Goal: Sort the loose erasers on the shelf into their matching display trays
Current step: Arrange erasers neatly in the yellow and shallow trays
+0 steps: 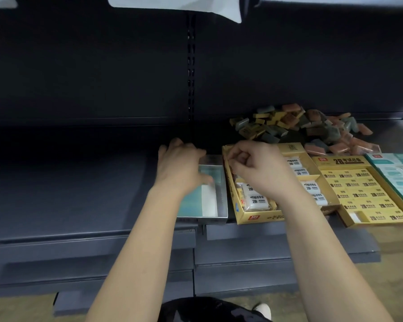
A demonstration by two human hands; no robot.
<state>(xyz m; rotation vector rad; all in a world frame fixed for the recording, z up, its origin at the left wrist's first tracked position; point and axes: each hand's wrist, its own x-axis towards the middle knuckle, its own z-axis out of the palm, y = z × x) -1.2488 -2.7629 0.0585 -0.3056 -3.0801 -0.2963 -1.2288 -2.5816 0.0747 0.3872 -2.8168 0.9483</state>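
The left grip (pixel 184 166) is lying spread and relaxed over the teal tray (pixel 209 205) at the shelf's (pixel 79 194) front edge, holding nothing. Just beside it, the right grip (pixel 254 168) is curling over the far left corner of the yellow tray (pixel 254 217) of white erasers (pixel 256 201), its fingertips pinching what looks like a small reddish eraser (pixel 232 169). The loose erasers (pixel 300 129) are sitting heaped toward the shelf's back right, behind the trays.

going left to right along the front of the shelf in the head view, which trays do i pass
silver tray → yellow tray of white erasers → yellow tray of yellow 2B erasers → teal-and-white tray
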